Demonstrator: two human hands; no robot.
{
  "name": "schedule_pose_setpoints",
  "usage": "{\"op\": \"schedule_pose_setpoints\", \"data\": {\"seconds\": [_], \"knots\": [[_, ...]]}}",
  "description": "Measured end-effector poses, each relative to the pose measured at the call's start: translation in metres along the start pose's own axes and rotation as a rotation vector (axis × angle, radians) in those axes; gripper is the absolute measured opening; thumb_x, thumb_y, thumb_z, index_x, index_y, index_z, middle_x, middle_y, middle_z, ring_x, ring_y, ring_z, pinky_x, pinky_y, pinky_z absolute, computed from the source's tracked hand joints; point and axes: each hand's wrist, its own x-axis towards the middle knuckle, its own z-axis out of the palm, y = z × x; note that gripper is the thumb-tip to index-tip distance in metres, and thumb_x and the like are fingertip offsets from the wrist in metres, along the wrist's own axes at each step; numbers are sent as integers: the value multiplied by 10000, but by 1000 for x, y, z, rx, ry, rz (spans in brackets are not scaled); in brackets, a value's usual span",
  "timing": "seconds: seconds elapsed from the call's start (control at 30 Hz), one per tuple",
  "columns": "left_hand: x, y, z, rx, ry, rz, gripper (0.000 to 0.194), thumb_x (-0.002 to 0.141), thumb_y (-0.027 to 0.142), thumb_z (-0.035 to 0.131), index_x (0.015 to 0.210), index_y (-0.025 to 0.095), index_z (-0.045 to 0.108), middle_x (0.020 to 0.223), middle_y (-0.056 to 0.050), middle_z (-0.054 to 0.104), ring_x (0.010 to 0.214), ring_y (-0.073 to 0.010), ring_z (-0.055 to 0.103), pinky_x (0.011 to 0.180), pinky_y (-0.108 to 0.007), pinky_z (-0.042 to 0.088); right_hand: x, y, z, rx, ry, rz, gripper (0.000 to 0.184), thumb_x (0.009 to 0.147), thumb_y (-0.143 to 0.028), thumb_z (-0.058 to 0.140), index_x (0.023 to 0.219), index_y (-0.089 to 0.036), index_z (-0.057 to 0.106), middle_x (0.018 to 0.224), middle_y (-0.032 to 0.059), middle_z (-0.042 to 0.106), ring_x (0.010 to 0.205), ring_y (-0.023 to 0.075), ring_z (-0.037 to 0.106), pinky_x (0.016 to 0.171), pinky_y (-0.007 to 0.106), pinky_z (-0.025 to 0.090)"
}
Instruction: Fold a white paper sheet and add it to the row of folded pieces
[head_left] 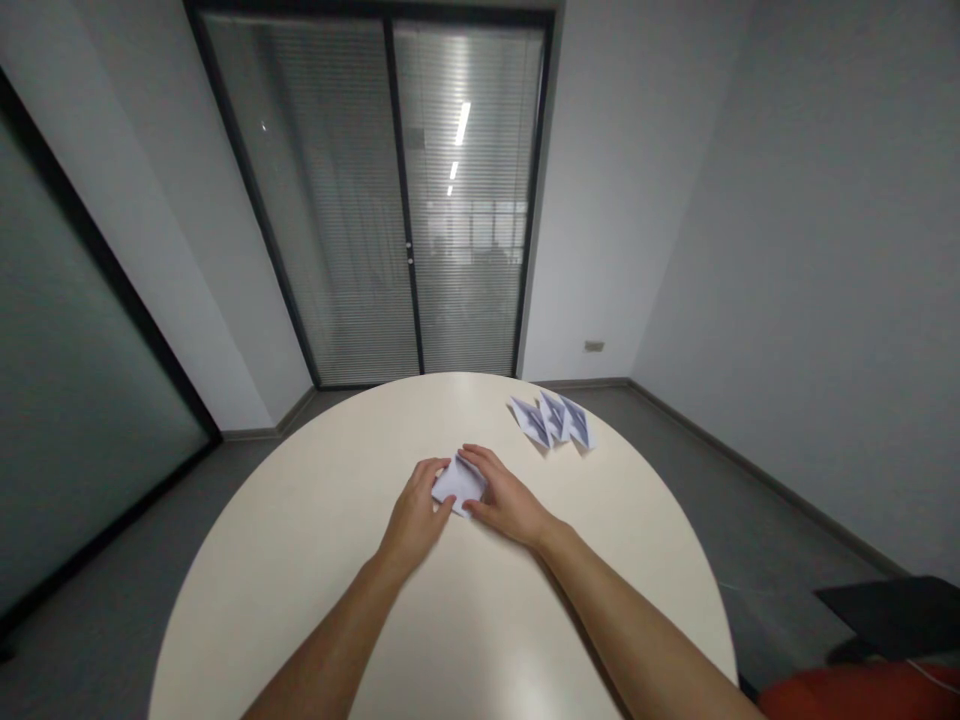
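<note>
A small folded piece of white paper (459, 483) is held between my two hands over the middle of the table. My left hand (417, 510) grips its left side, with the thumb on the near edge and the fingers at the far left. On the other side, my right hand (508, 497) has its fingers at the far corner and its thumb at the near right. Part of the paper's edges is hidden by the fingers. Beyond my right hand, three folded paper pieces (553, 420) with grey-shaded faces lie in an overlapping row.
The round cream table (300, 560) reaches toward a glass door (465, 250) with blinds. At the lower right are a black flat object (892, 610) and something red (840, 695) with a thin cable. A wall socket (593, 346) sits low behind the table.
</note>
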Motion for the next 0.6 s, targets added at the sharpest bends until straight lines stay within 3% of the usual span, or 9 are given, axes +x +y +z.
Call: {"op": "schedule_pose_setpoints", "data": {"seconds": [0.07, 0.2, 0.3, 0.4, 0.5, 0.6], "knots": [[1, 3, -1, -7, 27, -8, 463, 851, 134, 605, 1298, 233, 536, 1278, -76, 608, 1100, -205, 631, 977, -377, 528, 0, -1, 0, -13, 30, 15, 750, 818, -117, 664, 1514, -224, 407, 1542, 139, 440, 1432, 262, 416, 1205, 462, 330], [1, 9, -4, -4, 19, -5, 364, 909, 189, 573, 1272, 219, 575, 1153, -64, 696, 1028, -200, 660, 941, -361, 522, -1, -1, -1, -62, 22, 82, 620, 898, -150, 601, 1491, -238, 442, 1418, 118, 595, 1264, 255, 583, 1081, 436, 448], [0, 13, -7, 28, -18, 17, 182, 943, 250, 558, 1080, 220, 674, 1036, -49, 741, 976, -208, 677, 908, -352, 514, -1, -2, -2, -90, -10, 83, 373, 959, -215, 576, 1330, -254, 592, 1224, 74, 711, 1086, 229, 661, 958, 365, 488], [1, 15, -9, 44, -23, -22, 164, 954, 289, 558, 1011, 221, 697, 1007, -46, 759, 945, -215, 692, 875, -343, 511, 0, -3, -3, -157, -30, 93, 186, 1002, -274, 542, 1130, -225, 666, 1020, 62, 742, 933, 210, 668, 831, 307, 476], [1, 17, -11, 54, -45, -60, 168, 952, 296, 563, 1001, 225, 707, 1010, -44, 769, 942, -221, 701, 860, -338, 512, 2, -4, -3, -225, -39, 125, 176, 1015, -317, 530, 1009, -206, 667, 890, 52, 724, 825, 200, 649, 741, 285, 447], [2, 17, -12, 66, -54, -58, 170, 951, 292, 564, 1000, 233, 716, 1000, -35, 773, 922, -215, 704, 843, -331, 514, 2, -6, -4, -207, -13, 116, 191, 1020, -335, 530, 1013, -210, 675, 914, 50, 729, 836, 194, 652, 756, 287, 450]]}}
